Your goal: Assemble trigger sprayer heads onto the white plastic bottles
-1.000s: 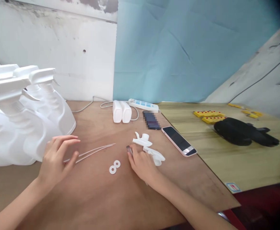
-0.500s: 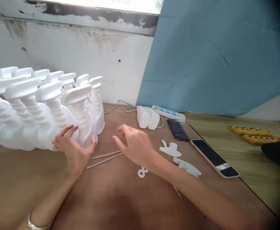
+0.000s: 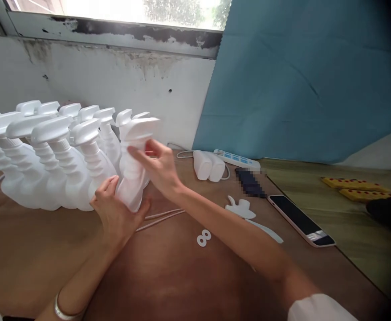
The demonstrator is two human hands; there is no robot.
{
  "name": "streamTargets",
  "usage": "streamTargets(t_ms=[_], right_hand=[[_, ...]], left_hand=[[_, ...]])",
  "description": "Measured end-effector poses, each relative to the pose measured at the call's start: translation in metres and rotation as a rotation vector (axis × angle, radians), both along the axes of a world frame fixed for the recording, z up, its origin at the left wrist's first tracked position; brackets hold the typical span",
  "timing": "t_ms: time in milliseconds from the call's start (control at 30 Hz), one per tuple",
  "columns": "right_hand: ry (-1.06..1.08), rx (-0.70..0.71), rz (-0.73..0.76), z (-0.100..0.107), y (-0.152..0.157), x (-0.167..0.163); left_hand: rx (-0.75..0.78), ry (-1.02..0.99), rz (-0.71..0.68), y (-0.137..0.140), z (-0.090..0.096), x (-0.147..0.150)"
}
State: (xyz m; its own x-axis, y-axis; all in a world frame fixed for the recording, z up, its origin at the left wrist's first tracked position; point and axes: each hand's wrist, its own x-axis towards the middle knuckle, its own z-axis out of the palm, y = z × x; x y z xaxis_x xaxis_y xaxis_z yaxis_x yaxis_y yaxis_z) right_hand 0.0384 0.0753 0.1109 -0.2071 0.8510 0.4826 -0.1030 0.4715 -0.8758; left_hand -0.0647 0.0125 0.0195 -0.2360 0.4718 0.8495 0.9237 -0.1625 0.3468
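— Both hands close on one white spray bottle (image 3: 131, 178) in the head view: the right hand (image 3: 160, 167) grips its neck just below the spray head, thumb and fingers on the plastic; the left hand (image 3: 117, 214) curves more widely around its lower body.

— Where is this bottle placed?

— Over the left part of the brown table (image 3: 155, 276), at the right end of the rows of other spray bottles (image 3: 68, 169), which stand upright. Whether its base meets the table cannot be told; the left hand covers it.

— And around the hands?

— Two thin pale tubes (image 3: 162, 220) extend rightward from beside the left thumb. Farther right, two white rings (image 3: 202, 241) lie touching, and a loose white spray head (image 3: 242, 208) rests near a second white part (image 3: 269, 231), partly covered by the right forearm (image 3: 229, 221).

— What lies toward the table's edges?

— Two white blocks (image 3: 202, 166) and a power strip (image 3: 238, 158) near the back edge; a phone (image 3: 300, 220) along the right edge.
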Motion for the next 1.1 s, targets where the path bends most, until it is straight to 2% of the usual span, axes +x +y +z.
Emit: streamTargets(t_ms=[67,167,233,300,367,467,533,567,633,700,800,867,933,1000,1100], right_hand=[[0.188,-0.028,-0.092,0.006,-0.004,0.025],[0.433,-0.212,-0.285,0.008,-0.009,0.068],[0.503,-0.315,-0.366,0.004,-0.012,0.092],[0.527,-0.359,-0.410,-0.002,-0.017,0.111],[0.547,-0.443,-0.386,-0.008,-0.022,0.124],[0.592,-0.574,-0.239,-0.009,-0.030,0.138],[0.646,-0.575,-0.162,-0.007,-0.035,0.144],[0.679,-0.569,-0.142,-0.006,-0.036,0.147],[0.757,-0.596,-0.117,-0.005,-0.038,0.152],[0.835,-0.659,-0.131,-0.006,-0.038,0.158],[0.909,-0.746,-0.193,-0.011,-0.037,0.167],[0.931,-0.737,-0.233,-0.014,-0.035,0.174],[0.941,-0.712,-0.266,-0.018,-0.035,0.181],[0.937,-0.721,-0.270,-0.023,-0.035,0.187],[0.900,-0.740,-0.232,-0.032,-0.039,0.195]], left_hand=[[0.025,0.023,-0.088,-0.004,-0.001,0.004],[0.013,0.009,-0.290,-0.010,-0.005,0.013],[-0.042,-0.084,-0.430,-0.015,-0.006,0.020],[-0.170,-0.298,-0.564,-0.021,-0.001,0.027],[-0.444,-0.664,-0.717,-0.026,0.009,0.034],[-1.095,-1.341,-0.889,-0.031,0.020,0.045],[-1.402,-1.585,-0.928,-0.036,0.020,0.055],[-1.472,-1.621,-0.941,-0.039,0.018,0.060],[-1.449,-1.631,-0.978,-0.046,0.013,0.070],[-1.271,-1.574,-0.994,-0.052,0.010,0.074],[-0.875,-1.199,-1.064,-0.059,0.011,0.070],[-0.728,-0.867,-1.139,-0.063,0.015,0.065],[-0.678,-0.579,-1.187,-0.065,0.017,0.062],[-0.644,-0.381,-1.181,-0.066,0.019,0.063],[-0.657,-0.359,-1.143,-0.062,0.019,0.067]])
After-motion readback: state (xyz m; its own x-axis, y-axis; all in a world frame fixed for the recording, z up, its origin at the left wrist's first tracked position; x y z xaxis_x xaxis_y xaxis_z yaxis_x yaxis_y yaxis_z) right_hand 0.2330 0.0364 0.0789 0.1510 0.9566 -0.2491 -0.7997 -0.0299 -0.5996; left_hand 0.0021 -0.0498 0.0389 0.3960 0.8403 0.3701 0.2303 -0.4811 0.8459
